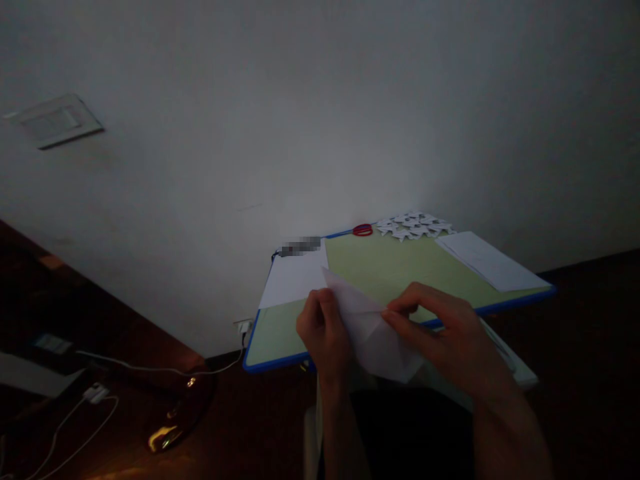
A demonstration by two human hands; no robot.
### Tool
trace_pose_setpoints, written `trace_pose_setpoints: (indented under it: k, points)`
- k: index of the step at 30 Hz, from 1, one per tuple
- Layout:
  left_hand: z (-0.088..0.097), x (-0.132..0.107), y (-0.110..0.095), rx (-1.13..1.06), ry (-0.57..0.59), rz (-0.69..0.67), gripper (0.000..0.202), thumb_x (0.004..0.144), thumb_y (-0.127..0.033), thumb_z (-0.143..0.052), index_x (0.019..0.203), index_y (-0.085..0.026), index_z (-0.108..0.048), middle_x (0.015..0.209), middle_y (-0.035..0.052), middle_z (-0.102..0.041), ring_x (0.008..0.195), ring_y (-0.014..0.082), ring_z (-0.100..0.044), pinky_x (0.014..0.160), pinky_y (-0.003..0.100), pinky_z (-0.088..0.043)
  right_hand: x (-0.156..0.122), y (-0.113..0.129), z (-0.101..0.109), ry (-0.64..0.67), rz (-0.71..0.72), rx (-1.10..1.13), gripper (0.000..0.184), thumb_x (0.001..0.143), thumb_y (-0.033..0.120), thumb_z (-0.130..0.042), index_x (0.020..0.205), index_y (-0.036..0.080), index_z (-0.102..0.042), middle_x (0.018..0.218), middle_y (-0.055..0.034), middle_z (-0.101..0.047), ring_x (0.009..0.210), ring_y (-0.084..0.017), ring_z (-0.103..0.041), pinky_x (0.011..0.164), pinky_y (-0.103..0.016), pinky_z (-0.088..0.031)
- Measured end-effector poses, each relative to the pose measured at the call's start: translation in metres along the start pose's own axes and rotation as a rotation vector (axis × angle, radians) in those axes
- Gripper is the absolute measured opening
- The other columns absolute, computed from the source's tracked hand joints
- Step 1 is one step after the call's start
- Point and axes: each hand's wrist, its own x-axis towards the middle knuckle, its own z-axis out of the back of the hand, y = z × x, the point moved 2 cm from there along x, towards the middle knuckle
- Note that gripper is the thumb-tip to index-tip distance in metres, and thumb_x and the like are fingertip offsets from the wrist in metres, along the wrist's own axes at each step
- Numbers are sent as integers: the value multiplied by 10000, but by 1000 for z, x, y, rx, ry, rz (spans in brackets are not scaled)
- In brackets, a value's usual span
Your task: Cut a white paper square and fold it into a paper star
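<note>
Facing the green surface [385,270], folded white paper [367,337] held up

Overlapping the surface's near edge in view, the paper should handle light, thin and easily creased; its edges look safest to hold. The left hand [326,337] curls closed on its left side; the right hand [447,337] pinches the other side, fingers and thumb nearly together.

We find the scene dim throughout: the wall [320,120] is a dull gray, palest around the middle and fading toward the corners. The floor [240,427] sinks almost to black, and we lose most detail there. Yellow glints catch a glossy dark object [194,400] at lower left; we cannot see their source. Wide-angle distortion seems to skew the wall plate [60,123], a pixelated patch covers part of the table [390,263], and fine texture looks soft.
</note>
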Motion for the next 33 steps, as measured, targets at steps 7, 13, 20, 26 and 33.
trace_pose_setpoints:
  k: [7, 13, 20, 26, 33]
  points:
    - [4, 2, 8, 153, 23, -39, 495, 993, -497, -582, 607, -198, -497, 529, -57, -423, 509, 106, -387, 485, 225, -288, -1, -5, -1, 13, 1, -30, 169, 963, 254, -695, 801, 232, -656, 758, 27, -650, 709, -151, -610, 677, -262, -469]
    - [3, 1, 8, 150, 2, -69, 463, 990, -477, -589, 628, -198, -517, 527, -57, -441, 503, 106, -409, 482, 217, -300, -2, -8, -2, 13, 6, -41, 155, 960, 256, -703, 812, 234, -662, 763, 22, -665, 708, -154, -625, 680, -266, -486]
    - [-3, -3, 6, -16, 176, -17, 488, 1006, -554, -528, 665, -206, -497, 565, -54, -419, 506, 107, -385, 483, 225, -307, -1, -5, 3, -66, 0, -58, 136, 939, 250, -714, 809, 237, -674, 750, 17, -673, 699, -163, -638, 660, -260, -515]
    - [-3, 1, 8, 55, 222, -14, 542, 960, -550, -588, 567, -202, -451, 508, -53, -385, 488, 103, -358, 466, 233, -259, -2, -8, 3, -68, -13, -64, 139, 941, 267, -718, 811, 240, -680, 755, 20, -670, 711, -164, -639, 667, -264, -512]
    - [-2, 3, 7, 88, 211, -18, 516, 912, -541, -649, 552, -198, -509, 480, -53, -431, 469, 100, -374, 476, 234, -284, -2, -11, 1, -55, -30, -50, 140, 948, 285, -716, 819, 239, -693, 773, 16, -686, 732, -172, -647, 696, -279, -506]
